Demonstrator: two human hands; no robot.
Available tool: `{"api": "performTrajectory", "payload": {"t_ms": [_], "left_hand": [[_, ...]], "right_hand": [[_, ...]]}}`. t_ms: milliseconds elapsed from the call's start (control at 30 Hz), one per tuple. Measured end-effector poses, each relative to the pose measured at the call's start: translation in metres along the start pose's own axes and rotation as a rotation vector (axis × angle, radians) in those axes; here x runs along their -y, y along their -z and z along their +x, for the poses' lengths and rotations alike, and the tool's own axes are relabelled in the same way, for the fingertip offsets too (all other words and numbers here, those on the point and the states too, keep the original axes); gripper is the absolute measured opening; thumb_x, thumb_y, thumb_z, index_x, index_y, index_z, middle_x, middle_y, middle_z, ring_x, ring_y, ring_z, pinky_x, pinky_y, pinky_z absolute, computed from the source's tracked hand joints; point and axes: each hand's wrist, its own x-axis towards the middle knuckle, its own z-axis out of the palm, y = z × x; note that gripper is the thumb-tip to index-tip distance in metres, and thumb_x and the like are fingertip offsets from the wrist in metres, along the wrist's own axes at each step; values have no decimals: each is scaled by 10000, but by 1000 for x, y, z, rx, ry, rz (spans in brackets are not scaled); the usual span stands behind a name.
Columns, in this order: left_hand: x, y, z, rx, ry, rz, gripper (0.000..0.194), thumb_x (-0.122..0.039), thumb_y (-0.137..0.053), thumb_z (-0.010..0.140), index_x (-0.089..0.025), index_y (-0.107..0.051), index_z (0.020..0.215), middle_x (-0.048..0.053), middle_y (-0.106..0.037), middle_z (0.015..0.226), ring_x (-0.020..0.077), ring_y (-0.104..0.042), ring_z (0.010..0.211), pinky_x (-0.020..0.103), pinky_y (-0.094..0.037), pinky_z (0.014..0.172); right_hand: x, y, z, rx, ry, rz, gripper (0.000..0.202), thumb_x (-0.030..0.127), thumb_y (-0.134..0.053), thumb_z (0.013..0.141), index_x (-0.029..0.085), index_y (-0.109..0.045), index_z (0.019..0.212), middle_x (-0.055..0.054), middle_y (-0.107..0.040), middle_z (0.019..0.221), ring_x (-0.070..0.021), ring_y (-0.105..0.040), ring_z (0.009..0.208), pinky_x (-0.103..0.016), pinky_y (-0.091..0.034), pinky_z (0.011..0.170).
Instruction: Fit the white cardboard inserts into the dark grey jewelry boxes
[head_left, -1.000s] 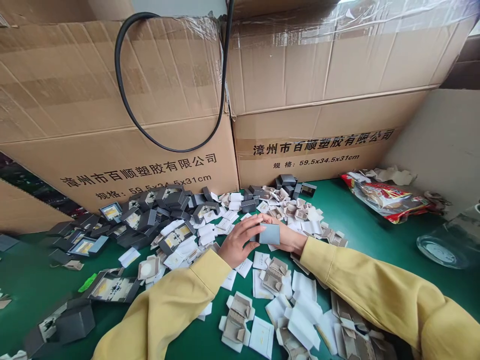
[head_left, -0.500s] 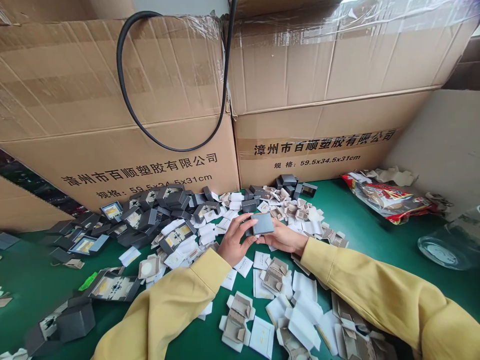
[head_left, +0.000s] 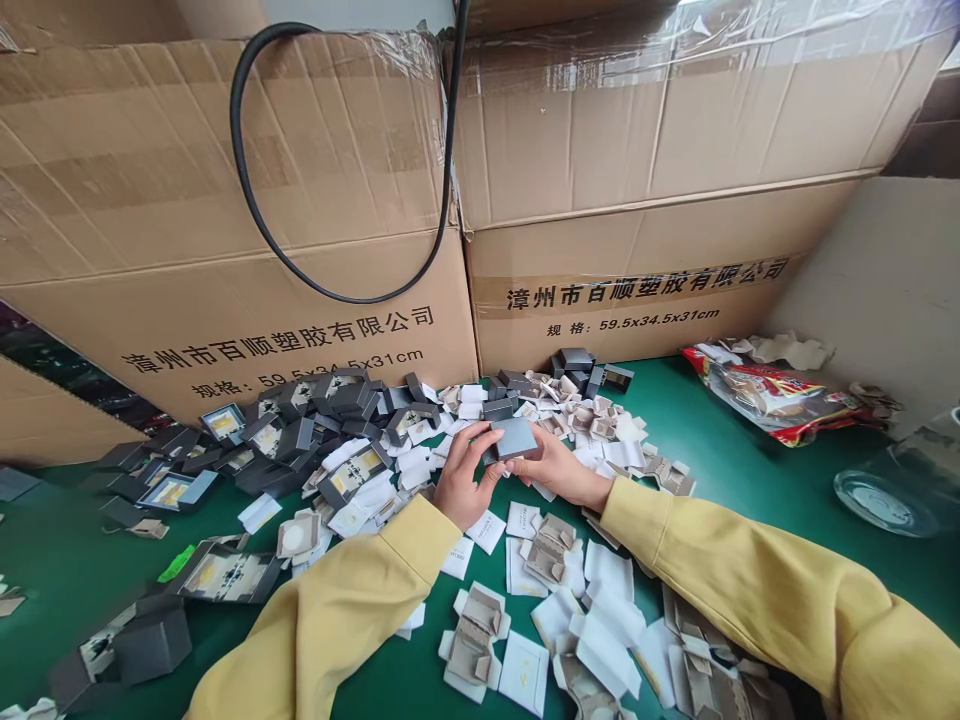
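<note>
A small dark grey box [head_left: 514, 438] is held up over the middle of the table, its flat lid side facing me. My left hand [head_left: 466, 478] grips its left edge between thumb and fingers. On the right edge my right hand [head_left: 559, 466] is closed round the same box, its thumb at the near corner. Whatever the box contains is hidden. Below and around the hands lie white printed cards [head_left: 523, 520] and folded cardboard inserts [head_left: 553, 550]. Left of my hands is a heap of similar dark boxes [head_left: 298, 438], several of them open with yellow-and-white insides.
Two large cardboard cartons [head_left: 360, 270] stand along the back, a black cable loop [head_left: 244, 170] hanging before them. At right on the green table [head_left: 739, 480] are a red snack packet [head_left: 780, 395] and a clear glass container [head_left: 892, 500]. A bright green scrap [head_left: 176, 562] lies left.
The box has shifted slightly left and up and tilted, showing more of its near left side. Both hands moved with it and keep their hold.
</note>
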Motion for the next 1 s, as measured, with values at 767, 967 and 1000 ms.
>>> {"api": "performTrajectory", "payload": {"t_ms": [767,967,1000], "left_hand": [[6,84,61,488,226,603,393,-300,-453,813,-266,-452,1205,63,-508,1080,204,-597,849,311,-489,744],[29,110,70,522,448,800,393,-386,-364,840,-250,-442,1200,95,-509,1088,247,-583,893,348,-482,720],[33,113,70,529,487,811,392,-401,-360,837,-249,-447,1188,101,-511,1087,257,-580,904,359,-483,716]], "right_hand": [[-6,12,0,-192,171,-791,329,152,-482,750,206,-531,1070,-90,-460,1243,-244,-412,1173,-457,-320,1000],[-6,12,-1,-183,172,-784,319,142,-476,751,204,-540,1058,-86,-475,1232,-230,-429,1166,-431,-328,1007],[-7,12,0,-181,177,-781,321,139,-476,750,206,-539,1058,-86,-479,1227,-230,-434,1162,-431,-331,1004]]}}
